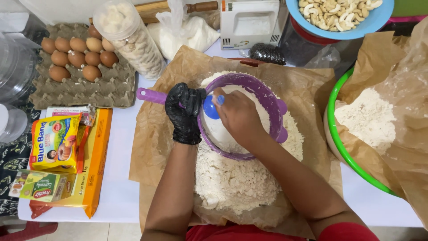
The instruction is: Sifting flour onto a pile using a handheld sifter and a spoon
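A purple sieve (267, 96) with white flour inside hangs over a heap of sifted flour (232, 178) on brown paper (151, 143). My left hand (183, 112), in a black glove, grips the sieve where its purple handle (149, 95) meets the rim. My bare right hand (236, 114) is inside the sieve, closed on a blue spoon (210, 107) whose bowl presses into the flour.
An egg tray (111, 85) with brown eggs sits at the back left, next to a clear jar (129, 38) of pale nuts. Yellow packets (55, 143) lie at the left. A green-rimmed bowl (332, 129) lined with paper and flour stands right; a blue cashew bowl (341, 15) behind.
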